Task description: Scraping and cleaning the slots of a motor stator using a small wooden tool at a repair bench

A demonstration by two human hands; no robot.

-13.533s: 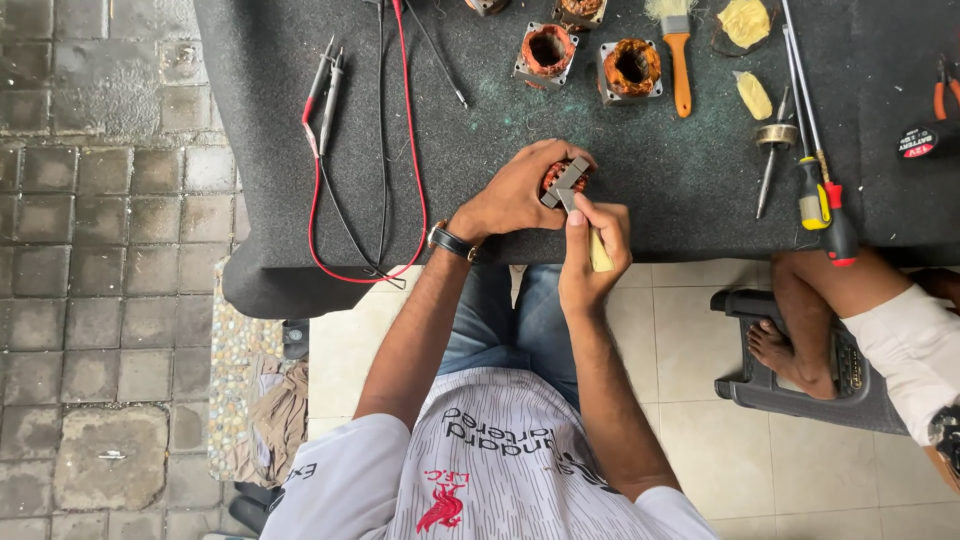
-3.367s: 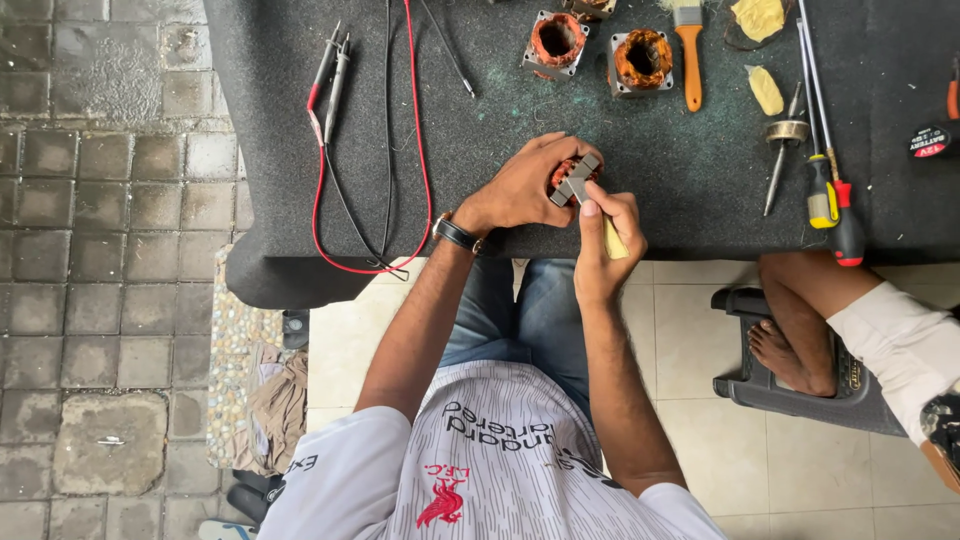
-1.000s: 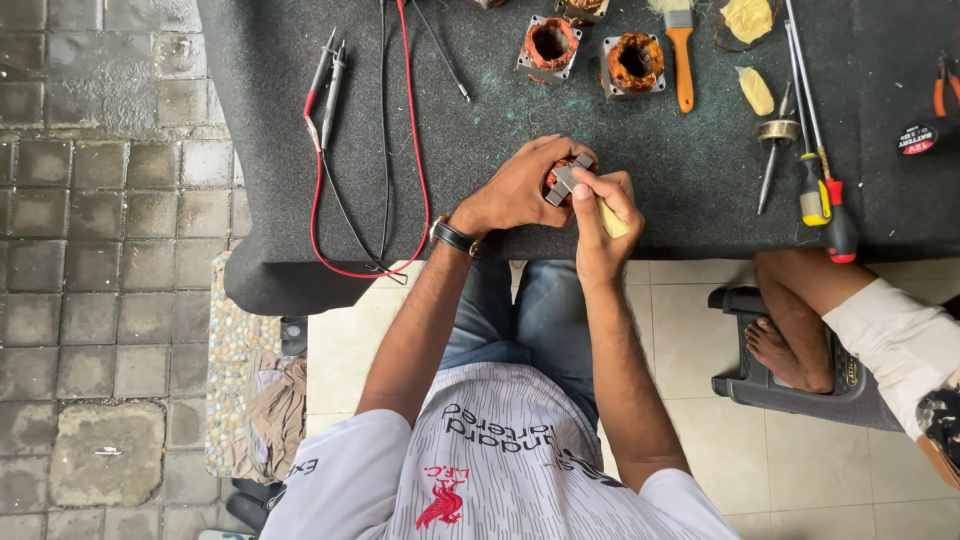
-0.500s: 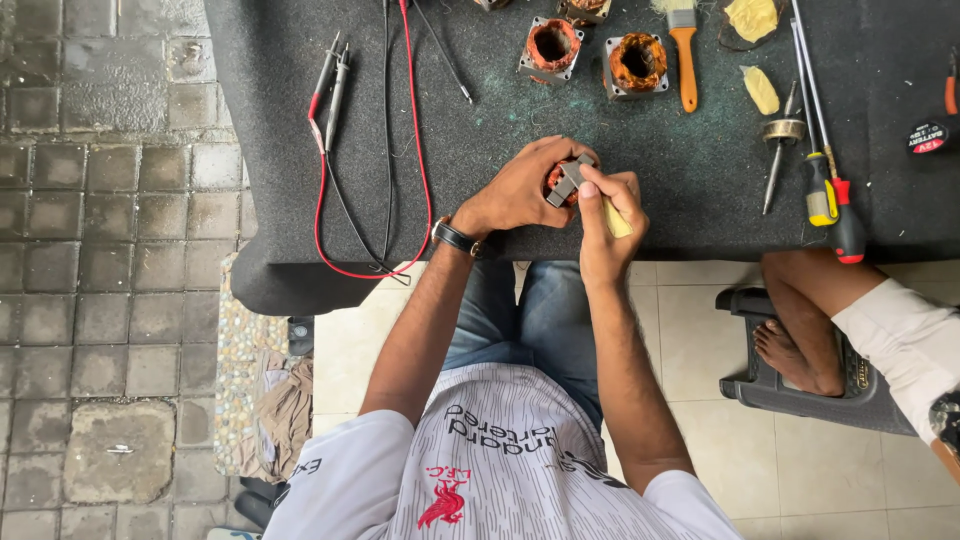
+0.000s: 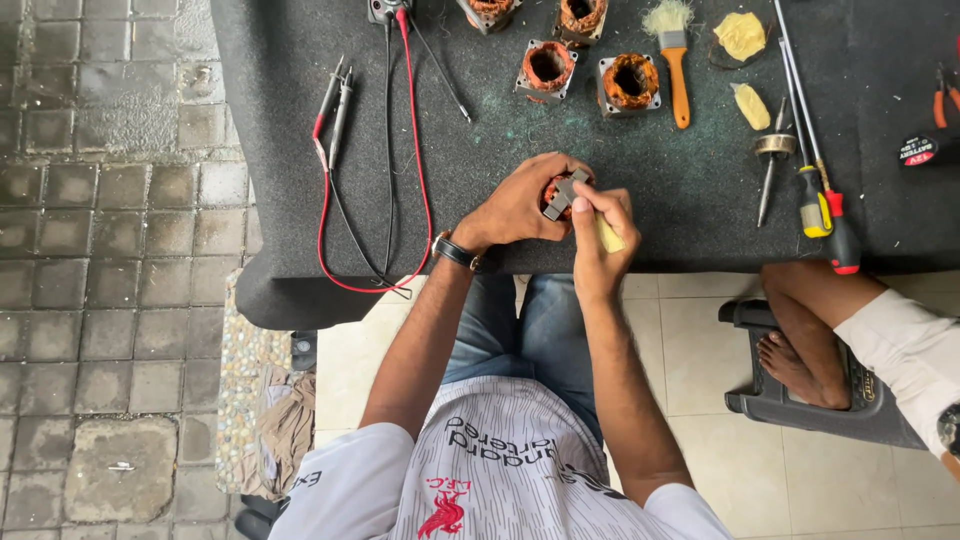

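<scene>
At the near edge of the worktop: the left hand [image 5: 520, 205] and the right hand [image 5: 598, 235] are meeting over a small stator [image 5: 556, 195].
Left hand: its fingers are wrapping around the stator from the left and gripping it just above the dark worktop [image 5: 640, 150]; a watch [image 5: 455, 251] is sitting on the wrist.
Right hand: its fingers are pinching closed on a thin pale stick [image 5: 607, 232], thumb on top, and the stick's far end is lying against the stator.
Stator: a small grey metal frame with copper-coloured winding inside is showing between the two hands, mostly hidden by the fingers, near the middle of the worktop's near edge.
Far side, middle: two more stators [image 5: 547, 67] [image 5: 630, 82] are standing side by side, apart from the hands; further ones are being cut off by the top of the view.
Far right: a paintbrush [image 5: 675, 55] with an orange handle is lying just right of the stators; yellow lumps [image 5: 741, 35] are lying beyond it.
Right: screwdrivers [image 5: 815, 195] with yellow and red handles are lying close together, their handles nearing the worktop's edge; pliers [image 5: 942, 95] are lying further right.
Left: red and black test leads [image 5: 345, 165] are looping from the far edge down to the near edge, with the probes lying side by side.
Near right, below the worktop: another person's bare foot [image 5: 790, 365] is resting on a dark stool [image 5: 800, 410], with a white sleeve [image 5: 910, 355] beside it.
</scene>
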